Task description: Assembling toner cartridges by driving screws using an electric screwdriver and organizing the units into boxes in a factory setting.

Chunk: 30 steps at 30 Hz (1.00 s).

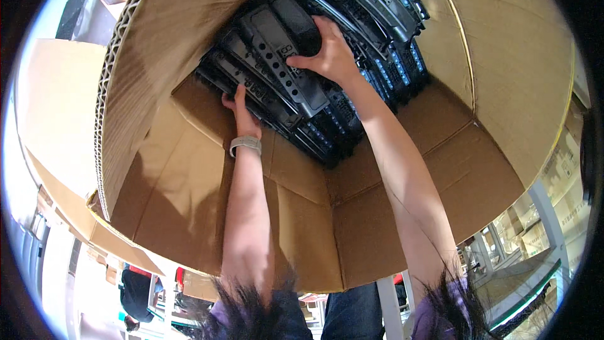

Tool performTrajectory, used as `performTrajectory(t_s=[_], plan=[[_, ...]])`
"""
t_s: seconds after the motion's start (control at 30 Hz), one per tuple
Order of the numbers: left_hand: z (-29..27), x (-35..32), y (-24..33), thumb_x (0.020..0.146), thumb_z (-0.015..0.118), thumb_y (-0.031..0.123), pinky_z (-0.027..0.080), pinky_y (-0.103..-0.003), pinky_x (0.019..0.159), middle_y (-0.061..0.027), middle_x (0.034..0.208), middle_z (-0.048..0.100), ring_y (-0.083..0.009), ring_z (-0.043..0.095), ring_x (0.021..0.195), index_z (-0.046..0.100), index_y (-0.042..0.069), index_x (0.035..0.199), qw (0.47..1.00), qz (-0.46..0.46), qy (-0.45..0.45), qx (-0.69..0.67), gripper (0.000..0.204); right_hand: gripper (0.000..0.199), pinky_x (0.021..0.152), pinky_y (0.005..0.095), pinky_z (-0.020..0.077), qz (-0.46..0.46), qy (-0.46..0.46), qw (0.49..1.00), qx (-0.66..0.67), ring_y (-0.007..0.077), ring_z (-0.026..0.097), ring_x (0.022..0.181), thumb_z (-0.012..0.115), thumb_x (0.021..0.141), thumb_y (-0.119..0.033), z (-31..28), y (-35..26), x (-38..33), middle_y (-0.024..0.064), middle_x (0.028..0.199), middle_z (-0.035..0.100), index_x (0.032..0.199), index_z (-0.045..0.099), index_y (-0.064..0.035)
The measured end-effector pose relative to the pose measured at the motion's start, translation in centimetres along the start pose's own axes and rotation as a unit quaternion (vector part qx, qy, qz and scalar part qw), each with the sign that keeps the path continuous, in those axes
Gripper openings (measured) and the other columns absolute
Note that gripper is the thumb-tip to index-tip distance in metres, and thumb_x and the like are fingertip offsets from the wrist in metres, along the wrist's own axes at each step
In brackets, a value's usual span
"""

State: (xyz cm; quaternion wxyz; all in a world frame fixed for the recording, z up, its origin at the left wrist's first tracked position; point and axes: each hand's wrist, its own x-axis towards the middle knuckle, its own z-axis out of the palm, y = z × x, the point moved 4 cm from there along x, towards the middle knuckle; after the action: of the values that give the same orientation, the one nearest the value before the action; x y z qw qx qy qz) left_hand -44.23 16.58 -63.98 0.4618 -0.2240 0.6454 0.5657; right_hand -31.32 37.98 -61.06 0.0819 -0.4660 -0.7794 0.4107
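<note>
Inside a deep cardboard box [377, 214], black plastic panels are stacked in rows. One long black panel [267, 38] with a line of round holes lies on top. My right hand [330, 56] spans it near the middle, thumb on its face and fingers bent over the far side; their tips are partly hidden. Lower left, my left hand [242, 113] is curled at the edge of another black panel [242, 79] beside it, thumb up and fingers hooked at the rim. A light-coloured watch band [245, 146] circles my left wrist.
Tall box walls surround both arms, with a corrugated edge [116, 56] at the left. More black parts with pale-blue spots [402, 66] fill the far right of the box. Beyond the box, a person in dark clothing [137, 293] and a metal-framed table [522, 283] are visible.
</note>
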Motion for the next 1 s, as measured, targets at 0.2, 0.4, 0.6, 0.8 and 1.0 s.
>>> performTrajectory(t_s=[0.2,0.4,0.6,0.8,1.0], plan=[[-5.2,3.5,-0.6,0.077,0.065,0.055,0.028,-0.044,0.106,-0.0047,0.148,0.023,-0.027,0.03,0.131,0.008,0.02,0.145,0.998,-0.054,-0.016,-0.035,0.095,0.108,0.09,0.0386,0.0471,0.114,-0.093,0.986,-0.082,0.0334,0.057,0.109,0.08,0.05,-0.059,0.0,-1.0,1.4,0.0279,0.118,0.054,0.128,0.042,0.0063],[0.5,0.1,-1.4,0.079,0.052,0.066,0.028,-0.041,0.106,-0.0028,0.142,0.036,-0.0251,0.036,0.128,0.032,0.018,0.141,0.997,-0.068,-0.039,-0.021,0.08,0.093,0.095,0.0359,0.0428,0.082,-0.112,0.984,-0.112,0.0307,0.056,0.109,0.075,0.053,-0.061,-1.2,0.6,1.6,0.0201,0.118,0.057,0.12,0.055,0.0011],[-2.4,2.7,-1.0,0.081,0.051,0.064,0.029,-0.041,0.106,-0.0032,0.142,0.037,-0.0259,0.038,0.126,0.034,0.015,0.139,0.997,-0.052,-0.046,-0.018,0.079,0.09,0.096,0.0359,0.042,0.066,-0.127,0.98,-0.136,0.0327,0.054,0.11,0.074,0.055,-0.063,-2.0,-0.9,1.4,0.0211,0.12,0.055,0.118,0.058,-0.0004],[-2.1,2.8,-2.5,0.081,0.051,0.064,0.029,-0.041,0.106,-0.0025,0.141,0.038,-0.0256,0.038,0.126,0.035,0.014,0.139,0.995,-0.074,-0.027,-0.062,0.078,0.107,0.102,0.034,0.0363,0.133,-0.142,0.975,0.103,0.0307,0.05,0.118,0.078,0.056,-0.057,-0.1,2.2,0.9,0.021,0.126,0.052,0.135,0.036,0.0014],[0.0,0.1,-1.4,0.084,0.049,0.062,0.03,-0.041,0.105,-0.0025,0.139,0.04,-0.0254,0.038,0.125,0.036,0.013,0.138,0.994,-0.055,-0.04,-0.08,0.074,0.115,0.104,0.0351,0.0341,0.062,-0.199,0.978,0.012,0.0337,0.044,0.123,0.079,0.054,-0.056,-0.4,1.5,1.3,0.0256,0.132,0.043,0.139,0.029,0.0035]])
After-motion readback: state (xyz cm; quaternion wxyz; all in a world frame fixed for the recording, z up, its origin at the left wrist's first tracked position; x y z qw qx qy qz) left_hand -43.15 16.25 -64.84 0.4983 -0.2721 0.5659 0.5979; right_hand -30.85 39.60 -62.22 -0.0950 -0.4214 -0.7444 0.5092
